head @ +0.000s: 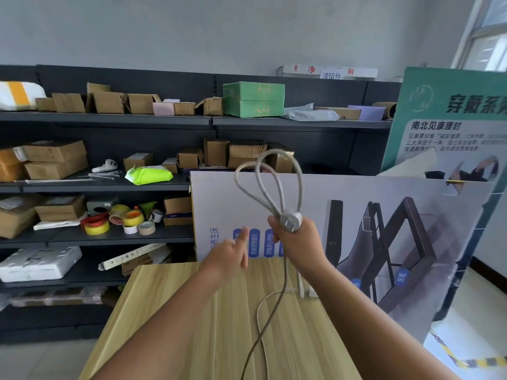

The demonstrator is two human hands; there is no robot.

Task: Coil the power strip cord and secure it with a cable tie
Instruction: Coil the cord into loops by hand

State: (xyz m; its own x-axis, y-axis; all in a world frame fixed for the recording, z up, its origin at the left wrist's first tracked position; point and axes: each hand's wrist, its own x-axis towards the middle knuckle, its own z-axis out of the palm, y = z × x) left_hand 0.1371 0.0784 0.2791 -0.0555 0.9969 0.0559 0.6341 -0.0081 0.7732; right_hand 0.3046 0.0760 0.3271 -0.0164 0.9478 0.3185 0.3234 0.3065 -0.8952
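Observation:
My right hand (300, 244) is raised above the wooden table (170, 319) and grips the grey-white power strip cord (274, 182) together with its plug (291, 221). Two or three loops of cord stand up from the fist. The loose remainder of the cord hangs down from the hand and trails across the tabletop toward me. A white part of the power strip (304, 290) shows on the table just behind my right forearm, mostly hidden. My left hand (233, 250) hovers to the left of the right hand with fingers spread, holding nothing. No cable tie is visible near my hands.
Dark shelves (109, 185) hold cardboard boxes, tape rolls (120, 219) and thin white ties (104, 175) behind the table at left. Large printed boards (356, 215) lean at the table's far and right sides. Bare floor lies at the right.

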